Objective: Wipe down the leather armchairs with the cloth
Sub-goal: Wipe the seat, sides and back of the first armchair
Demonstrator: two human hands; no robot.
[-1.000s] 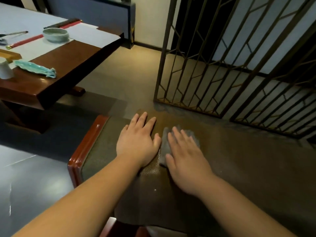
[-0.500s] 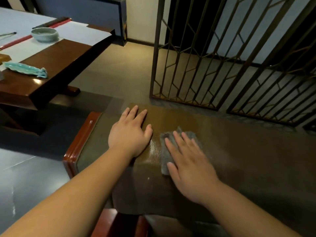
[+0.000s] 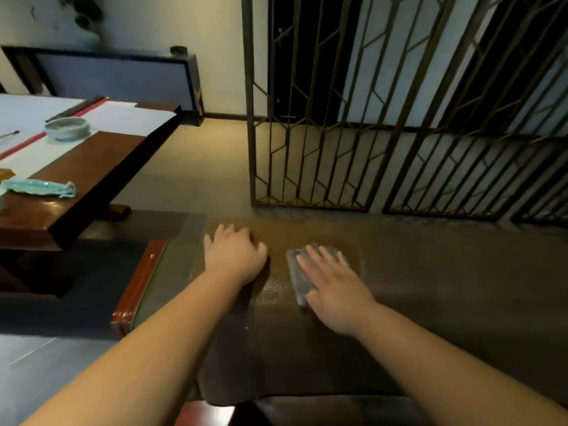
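A brown leather armchair (image 3: 430, 287) fills the lower middle and right of the head view, seen from behind over the top of its backrest. A small grey cloth (image 3: 296, 272) lies flat on that top surface. My right hand (image 3: 333, 282) presses on the cloth with straight fingers and covers most of it. My left hand (image 3: 233, 255) rests on the leather a short gap to the left of the cloth, its fingertips bent over the far edge. Shine on the leather between the hands looks wet.
A reddish wooden armrest (image 3: 138, 284) runs along the chair's left side. A dark wooden table (image 3: 92, 167) at the left carries a bowl (image 3: 67, 128) and a teal object (image 3: 40, 187). A metal lattice screen (image 3: 368, 133) stands close behind the chair.
My right hand has slid the cloth to the right along the backrest top, widening the gap from my left hand. The camera has tilted upward.
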